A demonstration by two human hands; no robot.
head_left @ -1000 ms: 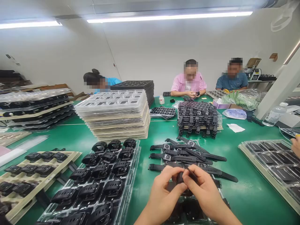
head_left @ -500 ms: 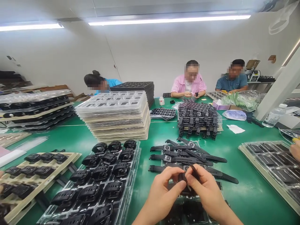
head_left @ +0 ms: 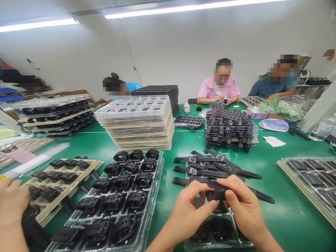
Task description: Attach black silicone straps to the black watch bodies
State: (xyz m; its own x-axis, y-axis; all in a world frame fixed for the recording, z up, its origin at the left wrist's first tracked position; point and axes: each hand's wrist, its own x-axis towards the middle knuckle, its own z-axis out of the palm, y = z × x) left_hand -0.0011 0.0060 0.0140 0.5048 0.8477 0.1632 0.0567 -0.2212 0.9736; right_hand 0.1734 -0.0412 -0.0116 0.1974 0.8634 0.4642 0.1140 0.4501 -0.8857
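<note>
Black watch (head_left: 217, 196) pinched between left hand (head_left: 193, 206) and right hand (head_left: 243, 206), fingers closed on it, above clear tray (head_left: 231, 241) on green table (head_left: 275, 217). Loose strapped watches (head_left: 210, 169) just beyond. Co-worker's hand (head_left: 12, 204) at far left.

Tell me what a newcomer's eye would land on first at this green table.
First, the two hands at bottom centre: the left hand and right hand pinch a black watch between them. Left of them lies a clear tray of rolled black watches. Behind it rises a tall stack of empty blister trays.
</note>
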